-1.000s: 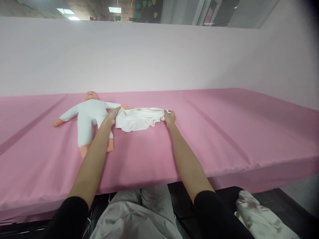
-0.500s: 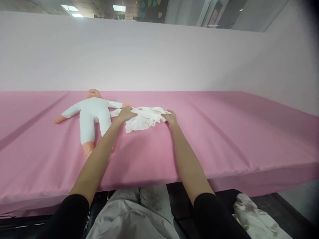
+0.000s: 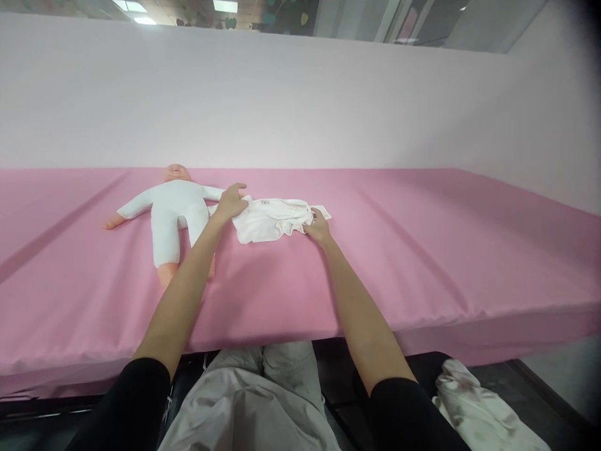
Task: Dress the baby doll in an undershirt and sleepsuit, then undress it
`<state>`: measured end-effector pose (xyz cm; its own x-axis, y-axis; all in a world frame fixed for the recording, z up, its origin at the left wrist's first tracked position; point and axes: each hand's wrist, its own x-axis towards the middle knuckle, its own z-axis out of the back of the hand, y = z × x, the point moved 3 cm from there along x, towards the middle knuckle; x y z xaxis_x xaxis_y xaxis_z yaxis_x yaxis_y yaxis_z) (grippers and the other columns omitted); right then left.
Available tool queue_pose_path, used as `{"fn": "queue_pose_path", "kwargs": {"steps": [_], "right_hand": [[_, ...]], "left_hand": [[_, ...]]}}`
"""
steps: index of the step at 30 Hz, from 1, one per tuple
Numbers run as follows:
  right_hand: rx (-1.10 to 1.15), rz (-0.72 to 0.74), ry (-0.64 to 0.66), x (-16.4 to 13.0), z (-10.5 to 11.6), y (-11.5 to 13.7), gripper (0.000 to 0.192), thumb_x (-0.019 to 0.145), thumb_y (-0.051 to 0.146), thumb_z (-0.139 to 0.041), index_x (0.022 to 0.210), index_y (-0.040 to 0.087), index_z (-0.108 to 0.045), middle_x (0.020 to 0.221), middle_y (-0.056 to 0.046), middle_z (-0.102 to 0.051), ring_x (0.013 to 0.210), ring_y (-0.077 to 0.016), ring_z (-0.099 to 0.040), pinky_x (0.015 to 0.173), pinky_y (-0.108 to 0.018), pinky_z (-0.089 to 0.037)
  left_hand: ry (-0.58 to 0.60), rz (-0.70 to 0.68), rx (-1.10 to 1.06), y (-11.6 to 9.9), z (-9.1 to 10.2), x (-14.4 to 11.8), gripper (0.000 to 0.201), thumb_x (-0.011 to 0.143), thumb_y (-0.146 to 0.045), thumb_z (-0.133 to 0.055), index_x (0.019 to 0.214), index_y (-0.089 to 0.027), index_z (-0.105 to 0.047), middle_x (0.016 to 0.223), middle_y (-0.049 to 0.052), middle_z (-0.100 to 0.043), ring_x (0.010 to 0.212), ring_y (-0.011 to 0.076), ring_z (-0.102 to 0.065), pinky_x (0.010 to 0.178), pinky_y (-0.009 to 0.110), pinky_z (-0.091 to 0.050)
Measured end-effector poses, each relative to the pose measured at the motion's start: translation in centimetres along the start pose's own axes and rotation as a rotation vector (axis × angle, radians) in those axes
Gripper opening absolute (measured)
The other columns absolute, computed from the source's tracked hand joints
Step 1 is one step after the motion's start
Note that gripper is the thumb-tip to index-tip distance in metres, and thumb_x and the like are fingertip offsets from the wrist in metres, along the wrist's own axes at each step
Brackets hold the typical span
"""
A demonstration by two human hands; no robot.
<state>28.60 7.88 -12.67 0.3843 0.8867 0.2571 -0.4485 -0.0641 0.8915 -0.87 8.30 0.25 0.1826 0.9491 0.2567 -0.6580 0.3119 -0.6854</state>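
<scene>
A small white baby top (image 3: 270, 220) with a little print near its neckline lies spread on the pink cover, its lower edge ruffled up. At its left side is my left hand (image 3: 231, 202), with thumb and fingers apart and the thumb at the cloth's edge. My right hand (image 3: 320, 227) is closed around the right side of the top, and a sleeve shows past the fingers. Left of the top, a baby doll (image 3: 174, 207) in a white suit lies on its back. My left forearm hides part of one of its legs, and my left hand covers its near hand.
The pink-covered table (image 3: 422, 250) runs across the view, with a white wall panel (image 3: 282, 100) along its far edge. A crumpled pale cloth with dark stains (image 3: 483, 407) lies low at the right, beside my lap.
My left hand has shifted slightly left and its fingers have lifted and spread. My right hand has moved a little lower on the top, uncovering the sleeve end. The view tilted slightly.
</scene>
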Motion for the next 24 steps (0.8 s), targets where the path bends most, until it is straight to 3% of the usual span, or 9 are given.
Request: {"fn": "queue_pose_path", "kwargs": {"steps": [5, 11, 19, 24], "right_hand": [[0.47, -0.195, -0.128, -0.4, 1.2, -0.5, 0.084, 0.054, 0.003, -0.062, 0.133, 0.02, -0.037, 0.127, -0.012, -0.052, 0.102, -0.0206, -0.06, 0.085, -0.036, -0.053], [0.999, -0.36, -0.328, -0.6, 3.3, -0.6, 0.075, 0.064, -0.006, -0.042, 0.133, 0.021, -0.03, 0.131, -0.009, -0.049, 0.101, -0.0117, -0.062, 0.083, -0.027, -0.054], [1.227, -0.436, -0.438, -1.1, 3.6, -0.1, 0.055, 0.072, -0.007, -0.035, 0.12, 0.018, -0.042, 0.114, -0.004, -0.059, 0.087, -0.0116, -0.065, 0.084, -0.034, -0.055], [1.23, -0.432, -0.538, -1.2, 4.1, 0.5, 0.047, 0.071, -0.006, -0.033, 0.11, 0.016, -0.046, 0.096, -0.002, -0.062, 0.079, -0.0104, -0.065, 0.077, -0.028, -0.056]], "left_hand": [[0.053, 0.054, -0.078, 0.1, 0.0, -0.2, 0.06, 0.072, -0.012, -0.05, 0.131, -0.018, -0.05, 0.123, 0.009, -0.057, 0.111, 0.0255, -0.056, 0.091, 0.033, -0.046], [0.152, -0.01, -0.161, -0.5, -0.6, 0.0, 0.053, 0.074, -0.01, -0.045, 0.127, -0.012, -0.055, 0.135, 0.011, -0.053, 0.121, 0.0238, -0.051, 0.1, 0.032, -0.041], [0.217, -0.086, -0.079, -1.7, -2.1, -0.8, 0.067, 0.065, -0.003, -0.04, 0.131, -0.009, -0.052, 0.141, 0.011, -0.047, 0.133, 0.0237, -0.04, 0.111, 0.037, -0.031], [0.172, -0.103, -0.07, -2.5, -2.0, -1.1, 0.072, 0.065, -0.002, -0.039, 0.137, -0.002, -0.043, 0.144, 0.014, -0.042, 0.136, 0.0227, -0.036, 0.113, 0.033, -0.026]]}}
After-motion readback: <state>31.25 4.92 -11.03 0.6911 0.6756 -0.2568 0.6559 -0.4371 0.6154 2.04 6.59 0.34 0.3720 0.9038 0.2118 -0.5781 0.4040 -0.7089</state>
